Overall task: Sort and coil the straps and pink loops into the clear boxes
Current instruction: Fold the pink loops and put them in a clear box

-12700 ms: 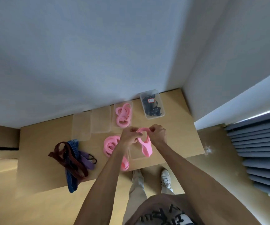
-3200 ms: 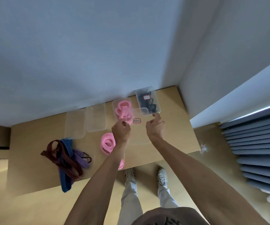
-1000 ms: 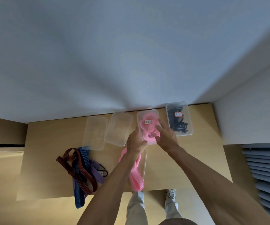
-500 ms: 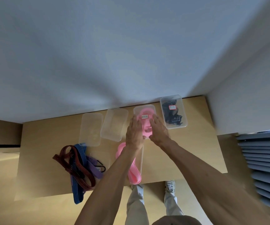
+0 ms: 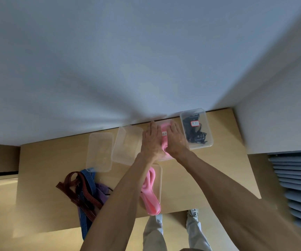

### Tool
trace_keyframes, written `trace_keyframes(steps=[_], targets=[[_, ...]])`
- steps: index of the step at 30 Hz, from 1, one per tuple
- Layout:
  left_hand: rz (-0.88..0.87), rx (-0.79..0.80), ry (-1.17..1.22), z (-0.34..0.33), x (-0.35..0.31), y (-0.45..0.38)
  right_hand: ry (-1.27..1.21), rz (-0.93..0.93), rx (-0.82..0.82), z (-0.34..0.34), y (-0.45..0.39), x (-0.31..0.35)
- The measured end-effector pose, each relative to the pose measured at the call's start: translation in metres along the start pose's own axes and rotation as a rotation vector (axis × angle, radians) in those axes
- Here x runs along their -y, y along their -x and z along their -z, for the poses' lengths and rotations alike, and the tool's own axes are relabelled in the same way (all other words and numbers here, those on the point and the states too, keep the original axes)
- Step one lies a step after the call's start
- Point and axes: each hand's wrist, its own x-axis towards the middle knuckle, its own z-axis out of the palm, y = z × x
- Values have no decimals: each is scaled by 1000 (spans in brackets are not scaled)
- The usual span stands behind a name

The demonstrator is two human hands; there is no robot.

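Both hands lie flat on the lid of a clear box of pink loops at the table's far edge. My left hand presses the lid's left side and my right hand its right side, fingers straight. A small label shows between them. Nearer me, more pink loops lie in an open clear box, partly hidden by my left forearm. A heap of dark red, blue and purple straps lies at the left.
A lidded clear box of black straps stands right of the pink box. A clear box and another clear box sit to the left. The wooden table meets a wall behind; its front edge is near my legs.
The lid, held above the far pink box 3 s ago, now sits on it. Both hands have flattened and slid further up over the lid.
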Motion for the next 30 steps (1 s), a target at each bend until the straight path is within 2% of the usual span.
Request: trace_keyframes(steps=[5, 9, 13, 16, 18, 22, 26, 30], targets=[[-19, -16, 6, 2, 4, 2, 130, -6, 20, -4, 5, 3], [7, -108, 40, 2, 2, 18, 76, 59, -17, 0, 14, 7], [26, -35, 111, -1, 4, 31, 11, 107, 102, -1, 28, 10], [76, -158, 133, 1, 11, 45, 9, 76, 82, 3, 28, 11], [180, -212, 161, 1, 19, 54, -7, 56, 52, 5, 29, 16], [355, -121, 169, 2, 37, 65, 11, 78, 18, -4, 41, 27], [335, -34, 172, -5, 45, 65, 8, 35, 29, -11, 45, 32], [326, -45, 239, -13, 36, 52, 29, 11, 7, -8, 40, 32]])
